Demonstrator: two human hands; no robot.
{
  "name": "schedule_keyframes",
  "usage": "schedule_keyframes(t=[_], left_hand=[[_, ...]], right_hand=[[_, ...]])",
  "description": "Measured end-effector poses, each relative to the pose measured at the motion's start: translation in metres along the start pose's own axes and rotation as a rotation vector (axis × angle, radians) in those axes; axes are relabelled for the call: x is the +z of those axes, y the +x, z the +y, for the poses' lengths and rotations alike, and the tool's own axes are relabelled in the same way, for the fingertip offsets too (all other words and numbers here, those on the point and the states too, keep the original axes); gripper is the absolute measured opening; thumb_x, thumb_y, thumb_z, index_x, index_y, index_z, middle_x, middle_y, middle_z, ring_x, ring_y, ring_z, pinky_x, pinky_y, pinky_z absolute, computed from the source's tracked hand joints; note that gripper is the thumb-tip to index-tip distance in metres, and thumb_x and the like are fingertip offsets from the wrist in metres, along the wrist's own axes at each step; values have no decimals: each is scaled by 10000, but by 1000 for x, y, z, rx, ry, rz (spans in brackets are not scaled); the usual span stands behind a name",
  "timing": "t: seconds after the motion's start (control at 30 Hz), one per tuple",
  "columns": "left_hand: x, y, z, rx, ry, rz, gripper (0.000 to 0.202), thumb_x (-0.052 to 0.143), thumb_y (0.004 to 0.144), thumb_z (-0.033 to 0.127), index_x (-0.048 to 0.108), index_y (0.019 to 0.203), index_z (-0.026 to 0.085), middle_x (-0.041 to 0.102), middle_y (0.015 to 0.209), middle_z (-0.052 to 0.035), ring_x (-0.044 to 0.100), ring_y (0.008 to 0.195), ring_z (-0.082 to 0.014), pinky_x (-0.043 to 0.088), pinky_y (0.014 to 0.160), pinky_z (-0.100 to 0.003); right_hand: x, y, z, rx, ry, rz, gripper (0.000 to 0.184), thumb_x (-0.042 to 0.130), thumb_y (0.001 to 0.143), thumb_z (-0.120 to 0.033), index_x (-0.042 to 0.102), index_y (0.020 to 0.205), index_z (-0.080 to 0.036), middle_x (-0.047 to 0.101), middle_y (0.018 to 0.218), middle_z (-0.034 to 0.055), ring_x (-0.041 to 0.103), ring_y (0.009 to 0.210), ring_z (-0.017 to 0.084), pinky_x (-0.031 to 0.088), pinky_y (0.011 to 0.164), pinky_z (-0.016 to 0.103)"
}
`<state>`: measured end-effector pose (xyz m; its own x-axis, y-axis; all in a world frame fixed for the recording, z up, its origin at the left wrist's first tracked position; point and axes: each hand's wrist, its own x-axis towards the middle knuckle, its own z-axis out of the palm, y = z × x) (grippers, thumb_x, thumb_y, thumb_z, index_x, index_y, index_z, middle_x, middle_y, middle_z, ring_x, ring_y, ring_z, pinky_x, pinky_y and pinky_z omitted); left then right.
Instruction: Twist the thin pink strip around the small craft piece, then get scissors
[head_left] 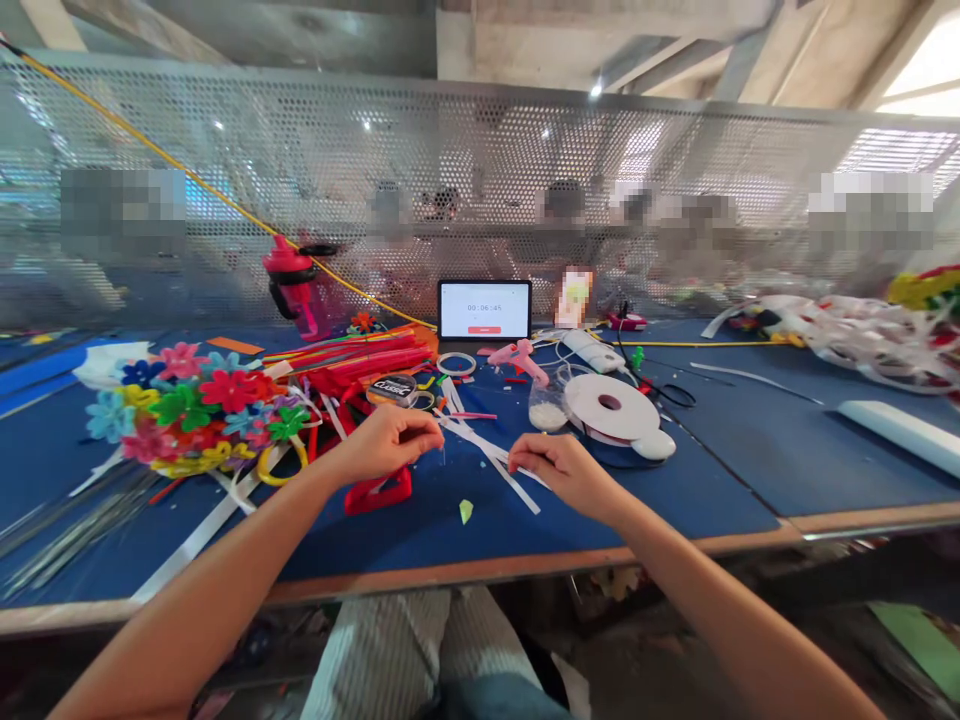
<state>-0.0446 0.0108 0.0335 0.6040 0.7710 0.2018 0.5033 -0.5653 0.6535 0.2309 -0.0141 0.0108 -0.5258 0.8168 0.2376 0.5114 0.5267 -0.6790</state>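
Note:
Over the middle of the table my left hand [394,440] is closed in a pinch. A thin clear thread or wisp seems to hang below its fingertips, too fine to name. My right hand [562,470] is also pinched, palm down, beside the crossed white strips [517,487]; what its fingers hold, if anything, is hidden. A red plastic piece [382,492] lies under my left wrist. Between the hands and the table edge rests a pale green scrap [466,511]. Behind my left hand sits a round black-labelled item [394,388].
Colourful plastic flowers [217,405] are heaped at left near thin wires [90,515]. A white spool [592,400], pink glue gun [520,358] and tablet showing a timer [484,310] stand farther back. A pink bottle [296,285] is by the perforated metal screen [480,150].

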Motion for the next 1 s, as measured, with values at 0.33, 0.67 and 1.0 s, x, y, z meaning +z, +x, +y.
schedule_keyframes(t=[0.33,0.67,1.0], left_hand=[[-19,-18,-35,-72,-57,-73,321,500,856,401,654,797,125,612,678,-30,512,593,-97,390,548,-187],[-16,-28,-39,-87,-72,-80,307,509,846,384,660,786,124,646,705,-32,552,634,-105,421,597,-192],[-9,-27,-32,-95,-84,-134,263,518,832,335,671,778,127,643,676,-33,555,588,-104,414,570,-200]], right_hand=[[-9,-5,9,-18,-142,-110,272,402,931,-244,643,823,-178,671,789,11,575,703,111,363,659,209],[-3,-14,13,-36,-241,-188,289,389,942,-243,669,890,-188,691,842,32,617,786,137,422,712,238],[-37,-48,12,-139,-631,469,110,591,848,-295,668,882,-225,668,826,27,590,666,120,436,633,240]])
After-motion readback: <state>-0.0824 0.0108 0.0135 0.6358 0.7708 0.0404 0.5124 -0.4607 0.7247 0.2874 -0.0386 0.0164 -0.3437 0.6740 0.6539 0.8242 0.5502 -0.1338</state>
